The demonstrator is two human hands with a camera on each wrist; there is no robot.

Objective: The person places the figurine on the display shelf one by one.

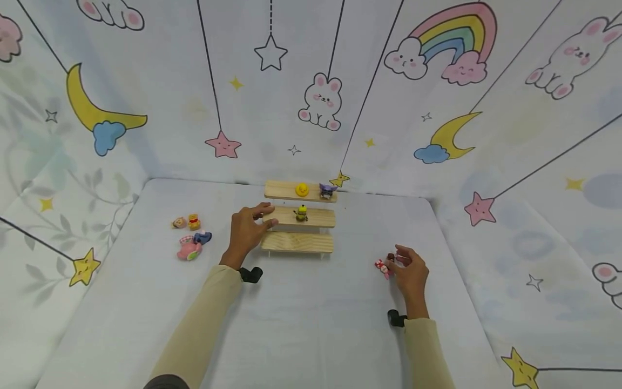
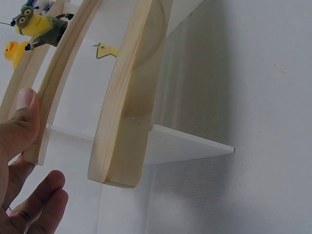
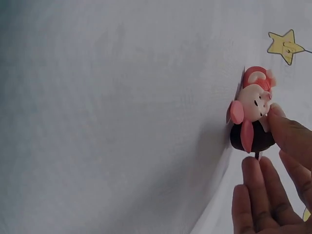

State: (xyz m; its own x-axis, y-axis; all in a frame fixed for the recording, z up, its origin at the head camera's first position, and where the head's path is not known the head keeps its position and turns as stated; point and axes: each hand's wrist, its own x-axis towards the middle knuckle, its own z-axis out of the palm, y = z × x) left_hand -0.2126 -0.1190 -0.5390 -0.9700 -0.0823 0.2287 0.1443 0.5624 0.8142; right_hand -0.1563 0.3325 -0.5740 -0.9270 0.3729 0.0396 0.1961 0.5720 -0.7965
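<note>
My left hand (image 1: 247,231) holds the left end of the middle plank (image 1: 318,217) of a three-step wooden shelf, thumb on top and fingers beneath. On this plank stands a Minion figurine (image 1: 302,213); on the back plank (image 1: 279,190) are a yellow duck (image 1: 302,189) and a purple-and-black figurine (image 1: 328,190). At the right, my right hand (image 1: 411,274) pinches a small dark brown toy (image 3: 249,137), whose kind is unclear. Against it lies a pink piglet figurine (image 3: 254,101) in red, close to the thumb.
The front plank (image 1: 296,242) rests on clear supports. To the left on the white cloth (image 1: 311,324) lie a Pooh figurine (image 1: 194,221), a small pinkish figurine (image 1: 178,222), a pink toy (image 1: 188,248) and a dark blue piece (image 1: 203,237). A patterned cloth backdrop rises behind.
</note>
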